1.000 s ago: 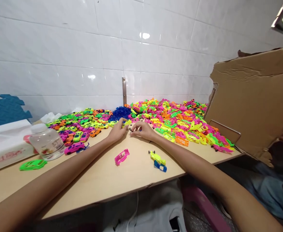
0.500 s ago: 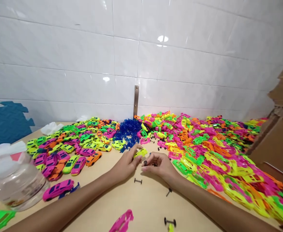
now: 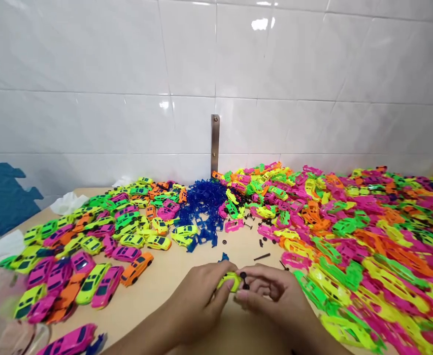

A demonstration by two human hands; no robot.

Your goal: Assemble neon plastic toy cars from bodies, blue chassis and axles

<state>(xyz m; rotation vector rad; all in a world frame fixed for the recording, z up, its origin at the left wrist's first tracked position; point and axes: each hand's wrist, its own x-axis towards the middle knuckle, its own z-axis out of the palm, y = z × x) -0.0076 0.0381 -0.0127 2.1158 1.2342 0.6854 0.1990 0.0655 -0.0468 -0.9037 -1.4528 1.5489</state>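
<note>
My left hand (image 3: 199, 298) is nearly closed, thumb and fingers pinching a small yellow-green plastic car shell (image 3: 228, 282). My right hand (image 3: 281, 298) is partly curled, and at its fingertips I have a short black axle with wheels (image 3: 245, 281), upright just beside the shell's right end; whether the two touch, I can't tell. Both are in front of me, over the pale wooden surface (image 3: 168, 281).

Just beyond my fingers lie a small blue plastic piece (image 3: 223, 257), a black ring-shaped wheel (image 3: 224, 242) and a thin black rod (image 3: 262, 257). Farther off, a heap of translucent dark-blue plastic parts (image 3: 205, 195) sits between two spreads: toy cars with dark windows in pink, yellow, green and orange (image 3: 133, 240) on my left, and a large pile of hollow bright plastic car shells (image 3: 329, 283) on my right. Behind the blue heap, a narrow metal strip (image 3: 215, 140) stands upright against the white tiled wall (image 3: 123, 121). Crumpled white tissue (image 3: 69, 203) and a teal foam mat (image 3: 4, 199) are at far left.
</note>
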